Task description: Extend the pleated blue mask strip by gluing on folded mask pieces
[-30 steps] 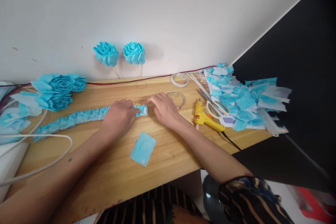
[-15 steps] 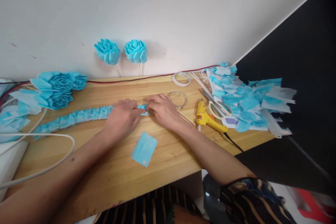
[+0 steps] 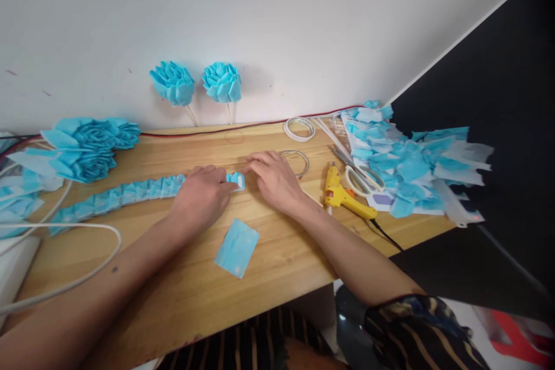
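A long strip of pleated light-blue paper or fabric [image 3: 143, 189] runs across the table from the left. My left hand [image 3: 203, 189] presses over it near its right end, fingers curled and the thumb reaching toward the tip. Just past the hand, the strip's end [image 3: 235, 180] shows a small white patch. My right hand [image 3: 275, 179] hovers right of that end, apart from it, with fingers bent and loosely spread; I see nothing in them. A flat blue rectangle [image 3: 237, 247] lies on the wood in front of both hands.
On the table [image 3: 277, 254], a yellow glue gun [image 3: 344, 193], scissors [image 3: 364, 179], a tape roll [image 3: 299, 129] and a wire ring [image 3: 299, 162] lie to the right. Blue pieces [image 3: 399, 162] are heaped beyond. Blue flowers [image 3: 91, 144] and a white cable [image 3: 117, 243] are at left; two stemmed flowers [image 3: 222, 82] lean on the wall.
My right hand has moved slightly right, off the strip's end, which is now uncovered. My left hand stays in place on the strip.
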Motion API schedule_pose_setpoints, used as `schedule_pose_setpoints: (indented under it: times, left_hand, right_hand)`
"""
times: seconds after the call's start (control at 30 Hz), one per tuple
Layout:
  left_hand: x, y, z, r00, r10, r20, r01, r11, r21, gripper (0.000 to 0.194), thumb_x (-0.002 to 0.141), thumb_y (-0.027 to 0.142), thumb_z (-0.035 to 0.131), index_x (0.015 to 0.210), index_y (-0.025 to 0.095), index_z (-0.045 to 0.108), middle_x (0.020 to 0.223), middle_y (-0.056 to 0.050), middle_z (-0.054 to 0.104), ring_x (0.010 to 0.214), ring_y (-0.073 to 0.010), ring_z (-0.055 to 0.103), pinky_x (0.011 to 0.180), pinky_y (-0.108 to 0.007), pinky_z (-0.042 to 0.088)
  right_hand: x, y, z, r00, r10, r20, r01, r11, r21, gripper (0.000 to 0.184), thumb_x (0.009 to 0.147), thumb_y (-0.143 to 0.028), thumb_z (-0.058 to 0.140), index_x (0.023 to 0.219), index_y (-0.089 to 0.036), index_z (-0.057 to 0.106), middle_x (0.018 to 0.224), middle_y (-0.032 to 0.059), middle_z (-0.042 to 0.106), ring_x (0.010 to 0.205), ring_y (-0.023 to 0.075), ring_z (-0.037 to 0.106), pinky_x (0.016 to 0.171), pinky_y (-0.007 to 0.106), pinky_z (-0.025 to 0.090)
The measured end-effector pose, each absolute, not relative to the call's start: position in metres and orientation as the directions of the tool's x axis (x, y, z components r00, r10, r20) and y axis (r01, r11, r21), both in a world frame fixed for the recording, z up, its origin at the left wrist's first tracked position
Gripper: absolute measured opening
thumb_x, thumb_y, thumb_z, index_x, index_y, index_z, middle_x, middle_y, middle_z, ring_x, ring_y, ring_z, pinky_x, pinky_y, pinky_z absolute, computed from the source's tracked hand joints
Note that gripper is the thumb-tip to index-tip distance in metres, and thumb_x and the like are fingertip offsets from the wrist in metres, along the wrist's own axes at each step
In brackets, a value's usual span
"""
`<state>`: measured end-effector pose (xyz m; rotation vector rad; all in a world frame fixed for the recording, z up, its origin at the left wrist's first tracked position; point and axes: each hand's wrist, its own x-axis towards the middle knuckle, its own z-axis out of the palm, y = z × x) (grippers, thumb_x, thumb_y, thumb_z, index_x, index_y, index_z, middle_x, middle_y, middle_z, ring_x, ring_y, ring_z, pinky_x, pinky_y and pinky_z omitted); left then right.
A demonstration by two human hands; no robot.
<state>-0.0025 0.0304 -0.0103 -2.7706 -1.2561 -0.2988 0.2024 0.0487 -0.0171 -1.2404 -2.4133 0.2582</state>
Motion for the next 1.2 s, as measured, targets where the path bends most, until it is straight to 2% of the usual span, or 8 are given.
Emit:
schedule_pose_setpoints:
  times: [0.23,0.3,0.43,0.53,0.67,0.77,0.9,1.2]
  left_hand:
    - [-0.005,0.030,-0.011,0.640,0.746,0.183,0.758,-0.652,0.004,0.034,0.091,0.012,0.046,0.092,0.023,0.078,0.077,-0.007,0.063,0.077,-0.0238,0.055,0.069,-0.036,0.037]
    - [-0.010,0.030,-0.010,0.658,0.719,0.224,0.727,-0.684,0.059,0.034,0.091,0.013,0.046,0.096,0.024,0.078,0.077,-0.007,0.064,0.077,-0.0235,0.056,0.070,-0.037,0.037]
    - [-0.018,0.032,-0.007,0.593,0.708,0.382,0.662,-0.699,0.268,0.031,0.092,0.015,0.047,0.090,0.020,0.078,0.073,-0.005,0.063,0.072,-0.0193,0.057,0.067,-0.032,0.040]
    - [-0.020,0.033,-0.006,0.549,0.726,0.414,0.661,-0.681,0.316,0.029,0.091,0.015,0.048,0.087,0.018,0.077,0.072,-0.005,0.061,0.070,-0.0180,0.056,0.066,-0.030,0.041]
    - [-0.017,0.034,-0.009,0.591,0.718,0.369,0.689,-0.687,0.232,0.031,0.091,0.013,0.046,0.091,0.020,0.077,0.074,-0.005,0.062,0.073,-0.0190,0.057,0.067,-0.031,0.040]
    - [-0.015,0.033,-0.013,0.652,0.690,0.315,0.700,-0.707,0.099,0.031,0.092,0.013,0.047,0.098,0.021,0.076,0.079,-0.007,0.064,0.077,-0.0217,0.056,0.069,-0.034,0.037]
    - [-0.013,0.030,-0.013,0.688,0.686,0.235,0.713,-0.700,-0.043,0.029,0.090,0.011,0.049,0.096,0.022,0.076,0.078,-0.007,0.063,0.077,-0.0236,0.053,0.069,-0.036,0.034]
    - [-0.014,0.031,-0.004,0.746,0.655,0.124,0.666,-0.735,-0.128,0.029,0.092,0.011,0.046,0.093,0.020,0.074,0.076,-0.008,0.059,0.079,-0.0249,0.052,0.071,-0.037,0.033]
  right_hand:
    - [0.196,0.047,-0.020,-0.555,0.798,0.233,0.741,0.602,-0.297,0.029,0.092,-0.010,0.049,0.106,-0.021,0.072,0.128,0.0072,0.064,0.115,0.0262,0.050,0.091,0.042,0.037]
    - [0.196,0.047,-0.020,-0.556,0.800,0.225,0.745,0.599,-0.293,0.029,0.093,-0.011,0.049,0.107,-0.022,0.072,0.129,0.0074,0.064,0.116,0.0265,0.049,0.091,0.042,0.037]
    - [0.196,0.047,-0.018,-0.557,0.802,0.215,0.750,0.597,-0.284,0.029,0.093,-0.011,0.050,0.108,-0.022,0.073,0.130,0.0076,0.064,0.117,0.0269,0.049,0.093,0.043,0.037]
    - [0.196,0.047,-0.017,-0.558,0.802,0.210,0.750,0.597,-0.284,0.029,0.093,-0.011,0.050,0.107,-0.022,0.073,0.130,0.0073,0.064,0.117,0.0266,0.049,0.095,0.043,0.037]
    - [0.197,0.048,-0.017,-0.568,0.797,0.206,0.742,0.604,-0.291,0.032,0.092,-0.008,0.049,0.108,-0.022,0.074,0.131,0.0072,0.063,0.116,0.0264,0.050,0.094,0.043,0.038]
    - [0.199,0.049,-0.017,-0.576,0.792,0.203,0.736,0.611,-0.292,0.033,0.092,-0.008,0.049,0.109,-0.021,0.074,0.131,0.0073,0.063,0.116,0.0262,0.050,0.095,0.043,0.038]
    - [0.199,0.048,-0.015,-0.581,0.791,0.193,0.740,0.611,-0.279,0.032,0.093,-0.010,0.050,0.108,-0.023,0.074,0.131,0.0069,0.063,0.117,0.0264,0.050,0.095,0.044,0.038]
    - [0.197,0.042,-0.008,-0.634,0.752,0.178,0.739,0.657,-0.147,0.026,0.096,-0.017,0.052,0.104,-0.022,0.076,0.131,0.0084,0.062,0.120,0.0271,0.047,0.095,0.044,0.037]
